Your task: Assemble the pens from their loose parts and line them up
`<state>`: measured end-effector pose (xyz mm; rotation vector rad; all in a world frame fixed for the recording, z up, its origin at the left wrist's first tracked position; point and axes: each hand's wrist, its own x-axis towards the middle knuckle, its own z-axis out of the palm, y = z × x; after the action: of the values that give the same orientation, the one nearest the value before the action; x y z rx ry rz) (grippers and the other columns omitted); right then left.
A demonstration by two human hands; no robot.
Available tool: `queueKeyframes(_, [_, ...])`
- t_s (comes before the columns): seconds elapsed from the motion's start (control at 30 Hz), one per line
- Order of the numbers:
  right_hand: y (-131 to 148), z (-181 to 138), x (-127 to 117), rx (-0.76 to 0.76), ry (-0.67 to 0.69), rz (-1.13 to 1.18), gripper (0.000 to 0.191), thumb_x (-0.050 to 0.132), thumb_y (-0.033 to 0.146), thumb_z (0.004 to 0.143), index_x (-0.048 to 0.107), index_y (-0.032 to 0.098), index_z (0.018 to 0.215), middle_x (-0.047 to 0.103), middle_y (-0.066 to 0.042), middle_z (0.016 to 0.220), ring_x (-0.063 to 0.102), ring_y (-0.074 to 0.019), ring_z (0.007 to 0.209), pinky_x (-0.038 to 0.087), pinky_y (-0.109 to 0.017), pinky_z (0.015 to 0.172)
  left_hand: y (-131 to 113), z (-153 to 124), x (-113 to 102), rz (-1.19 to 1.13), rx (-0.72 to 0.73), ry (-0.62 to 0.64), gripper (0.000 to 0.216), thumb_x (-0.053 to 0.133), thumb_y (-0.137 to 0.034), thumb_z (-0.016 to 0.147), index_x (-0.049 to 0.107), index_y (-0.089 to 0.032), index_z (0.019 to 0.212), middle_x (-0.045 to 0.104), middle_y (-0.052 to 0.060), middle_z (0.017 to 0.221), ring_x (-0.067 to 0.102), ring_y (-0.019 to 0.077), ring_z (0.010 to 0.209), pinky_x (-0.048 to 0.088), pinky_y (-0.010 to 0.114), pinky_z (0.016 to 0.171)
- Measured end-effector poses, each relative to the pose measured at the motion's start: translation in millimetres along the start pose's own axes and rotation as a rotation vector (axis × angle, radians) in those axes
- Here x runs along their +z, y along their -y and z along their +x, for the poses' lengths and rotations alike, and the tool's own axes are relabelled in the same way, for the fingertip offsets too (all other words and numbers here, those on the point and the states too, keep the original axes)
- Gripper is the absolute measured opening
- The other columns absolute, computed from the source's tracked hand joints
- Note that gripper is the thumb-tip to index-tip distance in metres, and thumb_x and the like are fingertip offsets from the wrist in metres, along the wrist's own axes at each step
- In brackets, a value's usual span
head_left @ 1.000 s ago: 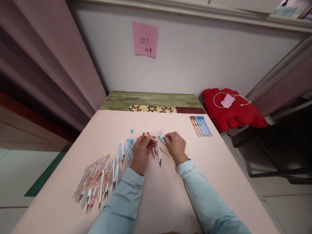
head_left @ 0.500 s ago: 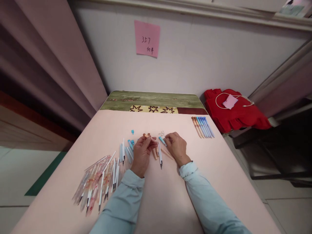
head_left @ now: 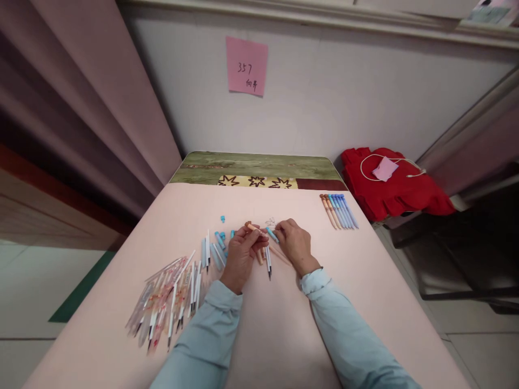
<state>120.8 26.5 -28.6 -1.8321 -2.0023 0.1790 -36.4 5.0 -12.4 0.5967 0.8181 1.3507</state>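
My left hand (head_left: 238, 259) is closed around a tan pen top with a brown cap (head_left: 252, 226), tilted between thumb and fingers; a small pale bit shows at its lower end. My right hand (head_left: 299, 247) has its fingertips pinched together beside a little heap of thin metal springs (head_left: 270, 221); what they hold, if anything, is too small to make out. A blue pen part (head_left: 271, 234) lies right by those fingertips. Between the hands are white refills with dark tips (head_left: 268, 263) and a pale tan barrel (head_left: 283, 255), partly covered by the hands.
Left of my hands lie blue pen parts (head_left: 219, 240), a small blue cap (head_left: 223, 219), and a pile of patterned clear barrels and white refills (head_left: 162, 302). A row of finished-looking pens (head_left: 339, 212) sits at the far right. Beyond the table edge is a red cloth (head_left: 393, 189).
My left hand has shifted slightly right, and the tan pen top in it has turned a little. My right hand stays by the springs. The whole view has moved slightly.
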Motion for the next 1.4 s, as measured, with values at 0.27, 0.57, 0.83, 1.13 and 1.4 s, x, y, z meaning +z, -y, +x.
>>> queueKeyframes(0.27, [3, 0, -2, 0.014, -0.069, 0.067, 0.018, 0.048, 0.031, 0.097, 0.063, 0.022, 0.092, 0.065, -0.004, 0.097, 0.060, -0.0158, 0.076, 0.035, -0.025, 0.062, -1, -4, 4, 0.096, 0.015, 0.036, 0.025, 0.080, -0.029, 0.073, 0.069, -0.014, 0.089, 0.072, 0.006, 0.090, 0.067, 0.0124, 0.069, 0.056, 0.025, 0.066])
queueKeyframes(0.57, [1, 11, -32, 0.174, -0.216, 0.980, 0.032, 0.057, 0.037, 0.085, 0.060, 0.018, 0.110, 0.061, 0.001, 0.080, 0.049, -0.0115, 0.059, 0.041, -0.024, 0.056, -1, -1, 0, -0.081, -0.009, -0.018, 0.028, 0.083, -0.025, 0.069, 0.069, -0.014, 0.091, 0.069, 0.001, 0.081, 0.066, 0.0093, 0.067, 0.056, 0.021, 0.065])
queueKeyframes(0.83, [25, 4, -46, 0.178, -0.069, 1.210, 0.028, 0.064, 0.041, 0.081, 0.064, 0.018, 0.097, 0.072, -0.005, 0.086, 0.063, -0.0127, 0.062, 0.045, -0.022, 0.053, -3, -2, -1, -0.231, -0.092, 0.030, 0.020, 0.080, -0.017, 0.072, 0.069, -0.015, 0.089, 0.070, 0.001, 0.085, 0.067, 0.0086, 0.074, 0.058, 0.018, 0.071])
queueKeyframes(1.13, [37, -1, -50, 0.090, 0.006, 1.199, 0.021, 0.074, 0.038, 0.077, 0.074, 0.019, 0.087, 0.068, 0.001, 0.065, 0.059, -0.0113, 0.054, 0.050, -0.024, 0.055, -1, -1, -4, -0.328, -0.123, 0.004, 0.014, 0.075, -0.014, 0.077, 0.068, -0.016, 0.089, 0.071, 0.001, 0.085, 0.069, 0.0091, 0.076, 0.059, 0.017, 0.074])
queueKeyframes(1.4, [36, -4, -43, 0.042, 0.020, 1.114, 0.018, 0.070, 0.035, 0.080, 0.075, 0.020, 0.091, 0.071, -0.001, 0.072, 0.065, -0.0145, 0.060, 0.053, -0.026, 0.060, -3, -2, -4, -0.337, -0.119, 0.022, 0.012, 0.074, -0.014, 0.079, 0.068, -0.015, 0.090, 0.071, 0.002, 0.085, 0.069, 0.0090, 0.074, 0.060, 0.017, 0.072])
